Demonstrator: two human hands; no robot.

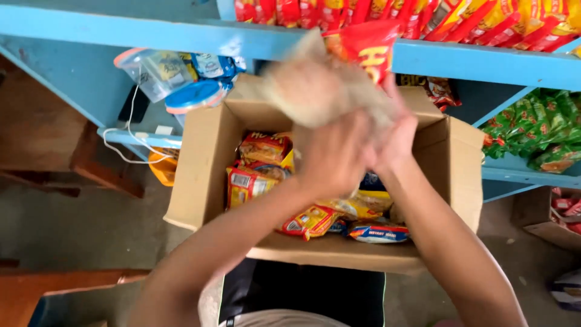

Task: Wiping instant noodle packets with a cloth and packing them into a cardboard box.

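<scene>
**A:** Item in hand?

**B:** Pale tan bundle point(315, 91), motion-blurred, soft-looking; kind not readable. Held above the far half of the cardboard box point(206, 151), just below the front edge of the blue shelf point(460, 60). Red snack packet point(369, 48) just behind it, hanging over that shelf edge; touching or apart, cannot tell.

**A:** Grip?

**B:** Left hand point(330, 154) and right hand point(396, 136) raised together, both closed on the bundle's lower end. Fingers curled and pressed together around it, as far as the blur allows; fingertips hidden behind the bundle.

**A:** Box contents?

**B:** Instant noodle packets point(254, 175), red and yellow, loosely heaped; several flat, some tilted against the left wall. One blue-and-white packet point(378, 231) at the near edge. Flaps open.

**A:** Surroundings?

**B:** Row of red packets point(484, 21) standing on the upper shelf. Green packets point(538, 130) on a lower shelf, right. Clear plastic jar point(154, 69) and blue lid point(193, 97) at the left, with a white cable point(121, 145) trailing down. Second small box point(554, 224) on the floor, far right.

**A:** Step, by judgement?

**B:** Likely mid-lift: bundle clear of the box, carried toward shelf height.

**A:** Next move calls for?

**B:** Probably a steady two-handed hold, clearance past the overhanging red packet, and a free spot on the shelf edge; none visible from here.
</scene>
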